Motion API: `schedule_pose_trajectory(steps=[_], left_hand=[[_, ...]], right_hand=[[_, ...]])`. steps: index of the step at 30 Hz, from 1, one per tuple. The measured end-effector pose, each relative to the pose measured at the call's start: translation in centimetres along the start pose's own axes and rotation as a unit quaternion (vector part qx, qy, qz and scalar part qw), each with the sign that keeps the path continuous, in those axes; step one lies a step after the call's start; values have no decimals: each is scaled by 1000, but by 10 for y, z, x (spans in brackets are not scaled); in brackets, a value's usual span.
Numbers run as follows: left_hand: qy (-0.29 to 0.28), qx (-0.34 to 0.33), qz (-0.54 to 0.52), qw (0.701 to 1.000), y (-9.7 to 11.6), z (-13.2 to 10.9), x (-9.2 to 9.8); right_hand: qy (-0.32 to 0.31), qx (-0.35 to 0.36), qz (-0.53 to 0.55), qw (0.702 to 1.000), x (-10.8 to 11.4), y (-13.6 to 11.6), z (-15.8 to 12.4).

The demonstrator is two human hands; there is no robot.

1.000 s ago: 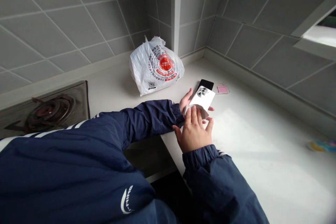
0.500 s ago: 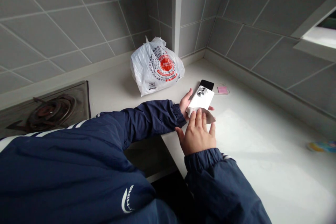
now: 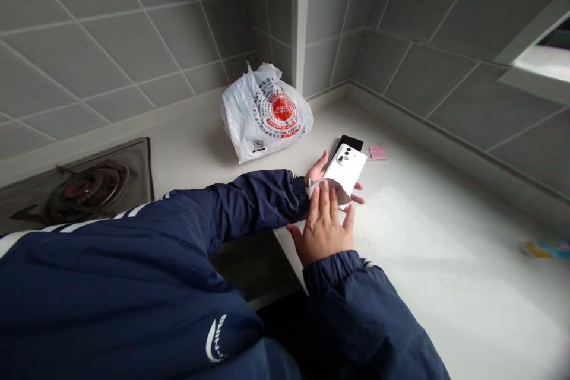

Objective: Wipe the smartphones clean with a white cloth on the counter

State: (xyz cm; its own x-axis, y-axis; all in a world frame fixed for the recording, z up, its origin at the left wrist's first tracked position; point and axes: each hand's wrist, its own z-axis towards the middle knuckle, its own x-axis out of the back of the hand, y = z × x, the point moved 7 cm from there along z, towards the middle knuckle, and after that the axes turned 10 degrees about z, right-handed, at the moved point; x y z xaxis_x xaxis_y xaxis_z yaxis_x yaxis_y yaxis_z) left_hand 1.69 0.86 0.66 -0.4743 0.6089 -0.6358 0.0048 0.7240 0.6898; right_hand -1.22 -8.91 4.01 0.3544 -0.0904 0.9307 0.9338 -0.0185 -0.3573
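Observation:
My left hand point(image 3: 316, 171) holds a white phone point(image 3: 348, 167) from below, its back and round camera block facing up. The thumb shows on the left side and fingertips on the right; the palm is hidden. My right hand point(image 3: 324, 231) lies over the phone's lower end, fingers stretched flat and thumb apart. Under those fingers a thin whitish-grey tissue or cloth point(image 3: 341, 190) is pressed against the phone's back. Just beyond, on the counter, lies a black phone-shaped object point(image 3: 351, 142), partly covered by the white phone.
A white plastic bag point(image 3: 249, 113) with red print stands against the wall. Beside the black object lies a clear piece with a pink label point(image 3: 377, 152). A gas burner point(image 3: 84, 190) is at left. A colourful packet point(image 3: 547, 248) lies far right on the white counter point(image 3: 427, 297).
My right hand has slid slightly left and toward the phone's lower edge, taking the tissue or cloth along. More of the phone's back shows, and the phone has tilted slightly.

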Motion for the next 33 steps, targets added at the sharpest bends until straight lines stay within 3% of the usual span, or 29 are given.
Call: schedule_pose_trajectory(steps=[5,15,21,29,33], left_hand=[[38,-27,-59,997,4,2,3],[-13,23,-18,999,-8,-4,-2],[0,-9,-53,999,-8,-4,-3],[0,-87,-108,990,-11,4,-6],[-15,-91,-94,991,-18,11,-6]], right_hand=[[-6,-20,-4,1000,3,1,-1],[28,-7,7,1000,10,1,10],[61,19,2,998,15,14,22],[81,-6,-6,997,19,36,36],[85,-23,-14,996,22,45,40]])
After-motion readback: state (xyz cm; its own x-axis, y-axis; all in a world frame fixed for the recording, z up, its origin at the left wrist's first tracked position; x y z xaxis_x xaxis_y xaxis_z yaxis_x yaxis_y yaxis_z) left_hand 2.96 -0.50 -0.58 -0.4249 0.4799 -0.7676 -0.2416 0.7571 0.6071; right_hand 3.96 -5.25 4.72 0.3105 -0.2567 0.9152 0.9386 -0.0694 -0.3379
